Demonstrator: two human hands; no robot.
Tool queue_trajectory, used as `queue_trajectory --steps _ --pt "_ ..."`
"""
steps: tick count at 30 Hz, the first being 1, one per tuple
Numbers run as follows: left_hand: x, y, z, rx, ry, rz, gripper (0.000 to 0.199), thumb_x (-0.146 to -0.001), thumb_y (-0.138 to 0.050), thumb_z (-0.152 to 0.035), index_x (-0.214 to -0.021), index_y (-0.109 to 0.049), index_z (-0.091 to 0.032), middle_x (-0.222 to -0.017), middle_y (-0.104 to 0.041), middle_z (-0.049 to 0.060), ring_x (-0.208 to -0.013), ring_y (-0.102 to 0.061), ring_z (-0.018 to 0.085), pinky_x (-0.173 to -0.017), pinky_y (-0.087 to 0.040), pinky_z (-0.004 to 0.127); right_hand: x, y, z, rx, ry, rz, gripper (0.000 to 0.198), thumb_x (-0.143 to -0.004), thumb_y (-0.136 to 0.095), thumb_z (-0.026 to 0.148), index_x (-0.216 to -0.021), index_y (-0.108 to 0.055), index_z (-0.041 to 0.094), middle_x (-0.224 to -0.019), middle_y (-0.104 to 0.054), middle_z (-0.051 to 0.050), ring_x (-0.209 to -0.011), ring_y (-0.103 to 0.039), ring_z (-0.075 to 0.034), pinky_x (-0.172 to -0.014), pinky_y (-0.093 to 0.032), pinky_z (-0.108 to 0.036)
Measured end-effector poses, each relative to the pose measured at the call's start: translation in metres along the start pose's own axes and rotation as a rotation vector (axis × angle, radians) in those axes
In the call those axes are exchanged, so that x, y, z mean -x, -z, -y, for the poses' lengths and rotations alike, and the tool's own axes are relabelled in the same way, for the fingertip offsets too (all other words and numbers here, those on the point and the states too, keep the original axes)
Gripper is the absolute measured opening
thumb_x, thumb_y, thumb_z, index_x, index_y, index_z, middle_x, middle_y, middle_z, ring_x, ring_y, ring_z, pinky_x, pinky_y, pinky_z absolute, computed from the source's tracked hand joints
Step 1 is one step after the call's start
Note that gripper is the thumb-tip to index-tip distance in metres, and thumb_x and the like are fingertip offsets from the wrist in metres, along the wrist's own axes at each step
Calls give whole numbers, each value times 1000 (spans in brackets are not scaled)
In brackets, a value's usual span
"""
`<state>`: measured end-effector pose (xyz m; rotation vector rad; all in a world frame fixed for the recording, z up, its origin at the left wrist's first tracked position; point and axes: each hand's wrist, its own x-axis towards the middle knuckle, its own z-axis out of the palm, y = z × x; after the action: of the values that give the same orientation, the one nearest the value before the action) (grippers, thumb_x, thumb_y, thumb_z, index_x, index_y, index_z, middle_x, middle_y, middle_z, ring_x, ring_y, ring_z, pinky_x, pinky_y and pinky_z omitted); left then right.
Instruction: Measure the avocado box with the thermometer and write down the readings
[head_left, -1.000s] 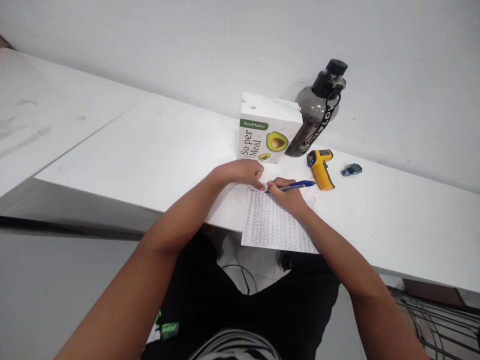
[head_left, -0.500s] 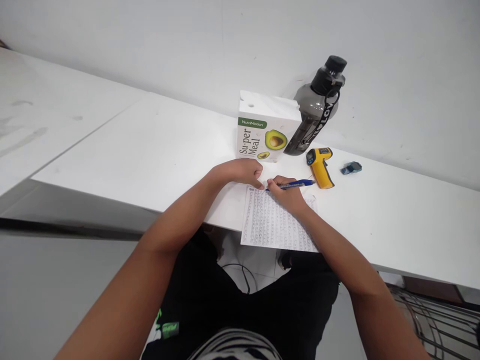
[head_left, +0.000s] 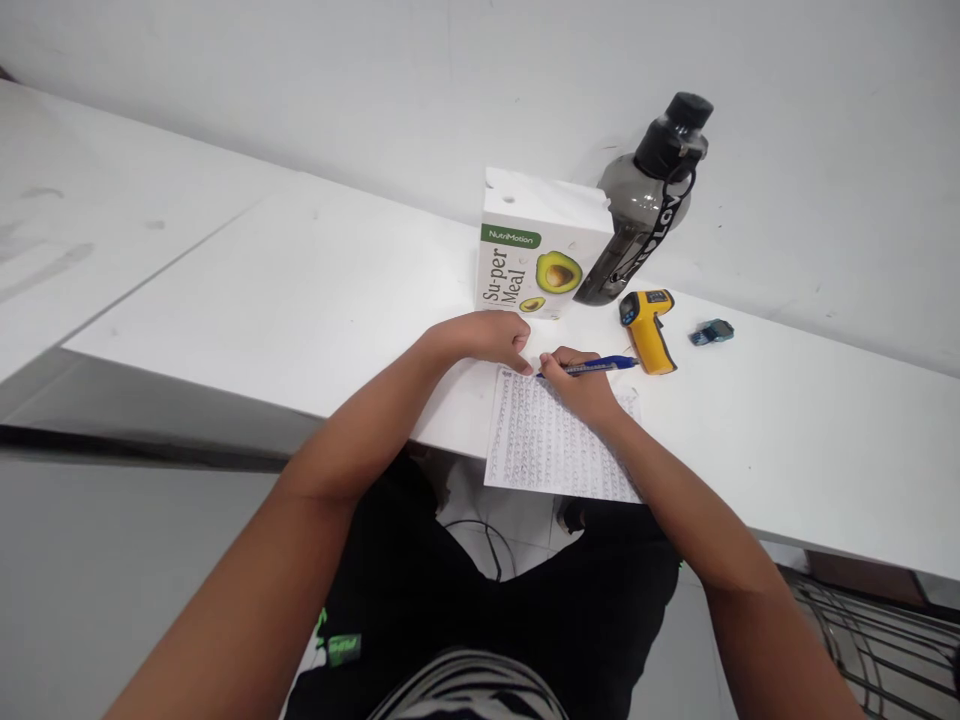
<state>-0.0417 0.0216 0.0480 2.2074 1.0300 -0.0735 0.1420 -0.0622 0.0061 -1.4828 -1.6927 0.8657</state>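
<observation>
A blue pen (head_left: 613,363) is held in my right hand (head_left: 586,392), gripped between thumb and fingers. Its tip points left, at the top of a sheet of paper (head_left: 551,445) covered in rows of handwriting. The lower part of that sheet sticks out past the table's front edge. Along the sheet's top edge rests my left hand (head_left: 496,338), its fingers curled in and its thumb stretched down towards the pen tip. I see nothing in the left hand. Just behind it stands a white box (head_left: 551,215) with avocados printed on it.
A dark water bottle (head_left: 630,205) leans by the wall behind the box. To the right lie a yellow infrared thermometer (head_left: 651,338) and a small bluish device (head_left: 712,332). Below the white table (head_left: 360,300) are a cable (head_left: 491,548) and a wire rack (head_left: 892,640).
The view has shifted slightly, so the bottle, box and thermometer appear a little further right and higher. Both hands keep nearly the same pose, the pen still held at the sheet's top.
</observation>
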Motion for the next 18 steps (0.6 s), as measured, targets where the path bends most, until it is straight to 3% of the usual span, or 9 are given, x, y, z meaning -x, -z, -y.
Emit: queue_trajectory --steps 6,12,15,18 --pt "-1 -1 2 21 0 -9 40 -66 -77 -45 -67 -45 -21 -68 -49 -1 -59 -40 13 -57 -26 30 0 1 -6 -1 9 43 39 -87 -57 48 -59 -50 21 -56 -44 3 -58 -40 -13 -56 -33 -28" --pt "-3 -3 6 12 -23 -19 42 -68 -74 -51 -67 -44 -21 -66 -47 -2 -60 -40 14 -58 -25 30 3 7 -1 -11 -1 -141 40 -89 -55 54 -68 -61 21 -61 -57 0 -63 -53 -16 -62 -42 -30" --pt "-5 -4 8 9 -33 -18 43 -68 -73 -53 -68 -44 -22 -68 -48 -1 -60 -41 14 -58 -26 30 4 14 1 66 85 -228 37 -90 -56 57 -86 -69 22 -77 -69 -4 -73 -62 -20 -70 -47 -31" --pt "-5 -5 9 -4 -47 -19 43 -69 -73 -53 -68 -43 -22 -70 -49 -1 -61 -42 14 -57 -28 30 1 20 -5 211 195 -229 36 -91 -56 55 -97 -71 22 -95 -74 -8 -86 -67 -23 -80 -50 -33"
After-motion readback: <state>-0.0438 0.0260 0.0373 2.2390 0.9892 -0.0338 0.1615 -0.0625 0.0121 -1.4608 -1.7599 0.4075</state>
